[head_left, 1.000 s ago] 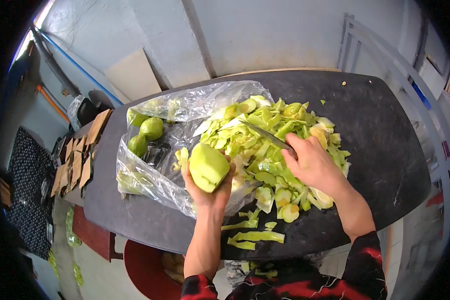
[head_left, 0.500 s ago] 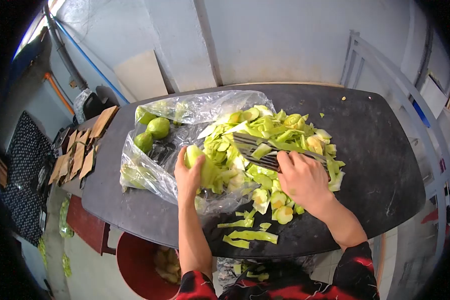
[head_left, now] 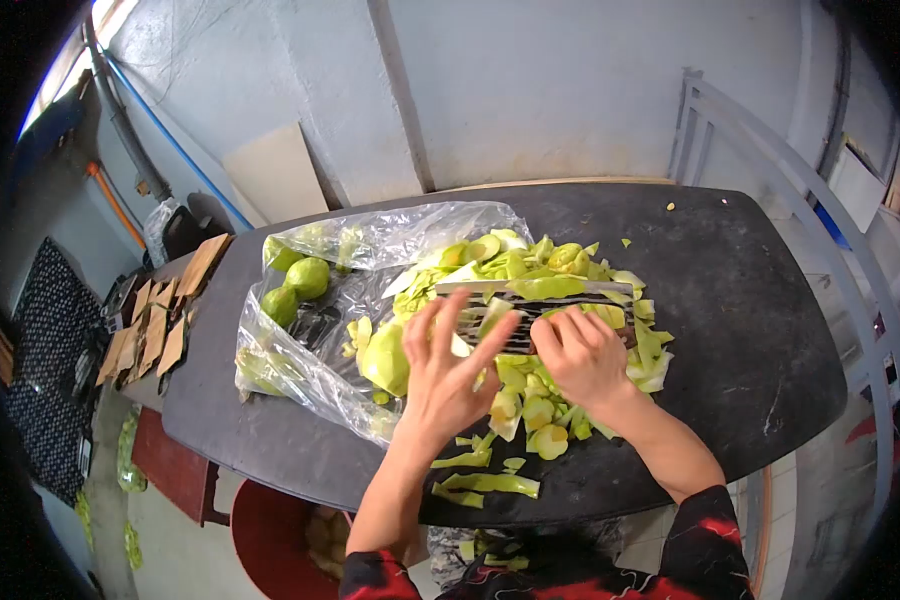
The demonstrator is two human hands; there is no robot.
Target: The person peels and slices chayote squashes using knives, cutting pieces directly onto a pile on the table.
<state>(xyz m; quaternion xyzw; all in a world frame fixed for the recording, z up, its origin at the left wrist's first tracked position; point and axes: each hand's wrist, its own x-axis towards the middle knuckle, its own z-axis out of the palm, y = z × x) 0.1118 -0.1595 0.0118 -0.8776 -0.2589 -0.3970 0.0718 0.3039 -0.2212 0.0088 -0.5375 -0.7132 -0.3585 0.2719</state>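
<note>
My right hand (head_left: 582,358) is closed on the right end of a broad dark blade with pale stripes (head_left: 505,325), a cleaver by its look, held flat over the heap of green slices and peelings (head_left: 540,405). A green piece lies on the blade. Just left of it, my left hand (head_left: 452,375) has its fingers spread and holds nothing. The peeled green fruit (head_left: 385,358) rests beside that hand, at the left of the heap. Whole green fruits (head_left: 308,278) sit in the clear plastic bag (head_left: 315,385).
The heap and bag are on a dark table (head_left: 760,330). Long peel strips (head_left: 488,484) lie near its front edge. A red bin (head_left: 270,545) stands below. Cardboard pieces (head_left: 152,330) are at the left, and a grey metal rail (head_left: 820,190) is at the right.
My left hand has let go of the peeled fruit and moved right, beside the blade, fingers spread. My right hand has brought the blade from a slanted position to nearly level.
</note>
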